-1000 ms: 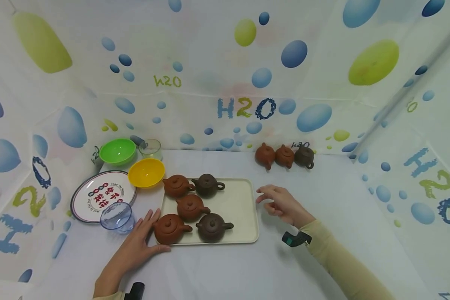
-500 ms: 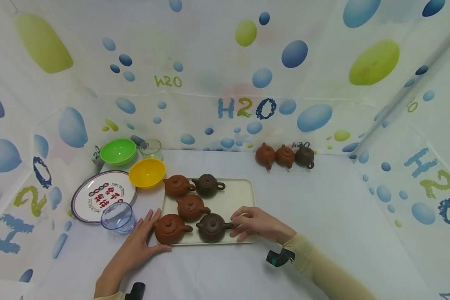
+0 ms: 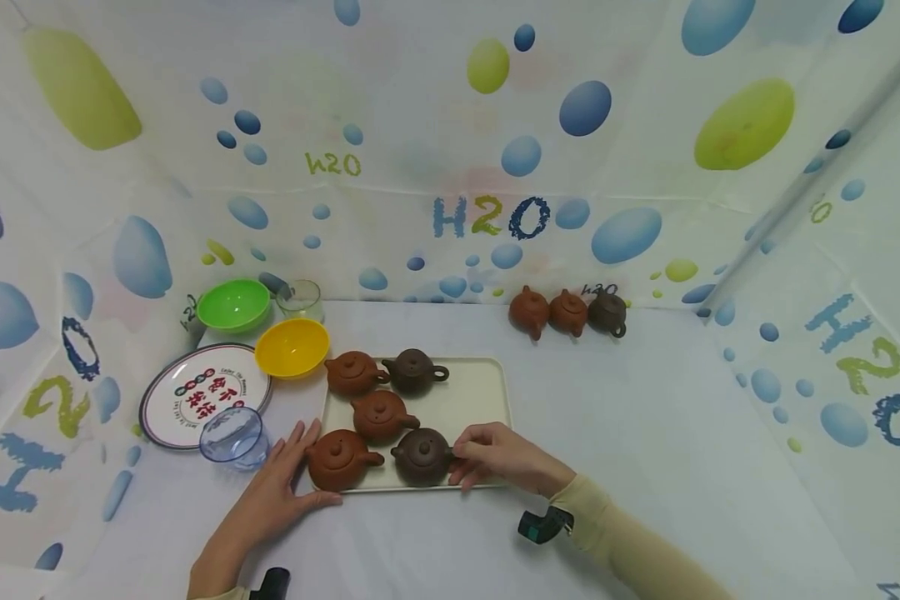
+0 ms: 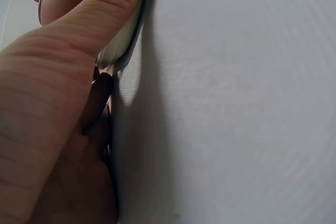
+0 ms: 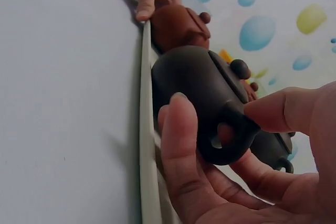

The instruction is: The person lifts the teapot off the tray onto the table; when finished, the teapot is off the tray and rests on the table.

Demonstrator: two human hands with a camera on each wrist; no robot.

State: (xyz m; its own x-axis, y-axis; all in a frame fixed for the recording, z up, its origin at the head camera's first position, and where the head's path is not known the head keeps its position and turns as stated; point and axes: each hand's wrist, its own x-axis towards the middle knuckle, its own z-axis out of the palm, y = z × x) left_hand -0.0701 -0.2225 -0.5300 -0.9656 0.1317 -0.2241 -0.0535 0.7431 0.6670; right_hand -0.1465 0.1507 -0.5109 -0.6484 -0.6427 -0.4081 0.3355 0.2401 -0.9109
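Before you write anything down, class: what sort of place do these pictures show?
Probably a staged tabletop booth, not a real kitchen. A printed sheet marked H2O walls in the white table, and small clay teapots sit in rows on a cream tray beside plastic bowls.

I read "H2O" in blue and green on the bubble-printed white backdrop cloth (image 3: 487, 218), with a smaller green "h2o" further left; the round white printed plate (image 3: 204, 394) carries red characters I can't make out.
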